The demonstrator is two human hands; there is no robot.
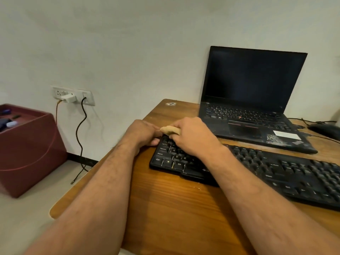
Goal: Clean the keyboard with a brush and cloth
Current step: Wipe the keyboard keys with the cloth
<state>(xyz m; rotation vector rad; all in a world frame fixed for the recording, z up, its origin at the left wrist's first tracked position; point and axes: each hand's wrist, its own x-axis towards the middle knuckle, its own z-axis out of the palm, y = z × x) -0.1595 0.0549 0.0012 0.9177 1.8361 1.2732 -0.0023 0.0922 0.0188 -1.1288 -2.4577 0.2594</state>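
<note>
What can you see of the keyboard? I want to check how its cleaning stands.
The keyboard is black, full-size and apparently plastic, with white key legends. It lies flat on the wooden desk, in front of the open laptop, running off the picture's right edge. Its keys look dusty. At its far-left corner the left hand rests on its edge, while the right hand holds a tan cloth over the top-left keys.

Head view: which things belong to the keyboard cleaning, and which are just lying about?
In use: keyboard; tan brush handle gripped by right hand; left hand at keyboard's corner.
Lying about: laptop; mouse; maroon box; wall charger.
</note>
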